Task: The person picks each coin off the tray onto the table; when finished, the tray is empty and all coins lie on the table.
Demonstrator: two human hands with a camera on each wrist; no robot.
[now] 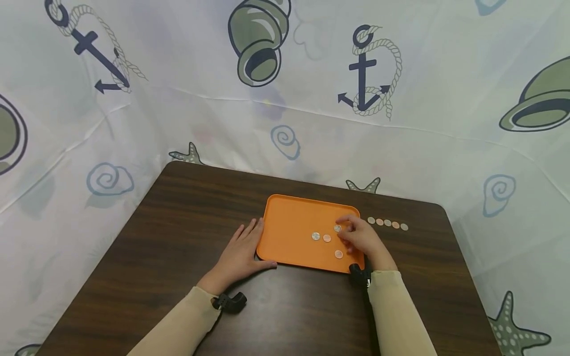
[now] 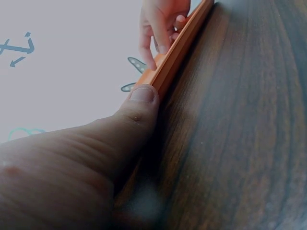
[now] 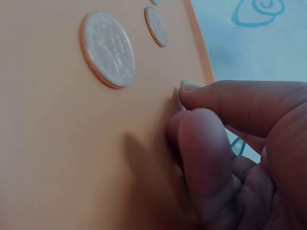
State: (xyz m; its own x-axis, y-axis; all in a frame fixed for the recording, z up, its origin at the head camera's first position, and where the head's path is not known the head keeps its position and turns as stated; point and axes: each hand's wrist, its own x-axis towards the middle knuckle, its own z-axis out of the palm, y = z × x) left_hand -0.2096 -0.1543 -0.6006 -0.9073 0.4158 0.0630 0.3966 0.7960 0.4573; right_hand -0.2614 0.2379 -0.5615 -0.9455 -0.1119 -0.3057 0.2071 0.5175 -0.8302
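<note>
Head view, centre of frame: orange tray (image 1: 289, 222) flat on dark wooden tabletop (image 1: 178, 237). Four coins on the tray floor: one silver (image 1: 315, 236) and one copper (image 1: 327, 238) side by side at centre, one (image 1: 337, 228) just above and right at the fingertips, one (image 1: 339, 254) lower right near the tray's front rim. Right of the tray, a row of five copper coins (image 1: 387, 223) on bare tabletop, just beside the tray's right edge.

Left hand (image 1: 240, 252) flat on the tabletop at the tray's left edge, fingers straight, grip apart; in the left wrist view, thumb (image 2: 139, 108) pressed against the tray rim (image 2: 177, 52).

Right hand (image 1: 361, 239) over the tray's right part, fingers curled downward toward the coin at the fingertips. In the right wrist view, right half of frame: fingertips (image 3: 192, 91) bent together and touching the tray floor (image 3: 57, 153), nearest coin (image 3: 107, 49) apart from them at upper left, another (image 3: 156, 26) beyond it. Whether a coin sits pinched in the grip: cannot tell.

Background: white curtain (image 1: 445, 74) printed with anchors, shells and starfish.
</note>
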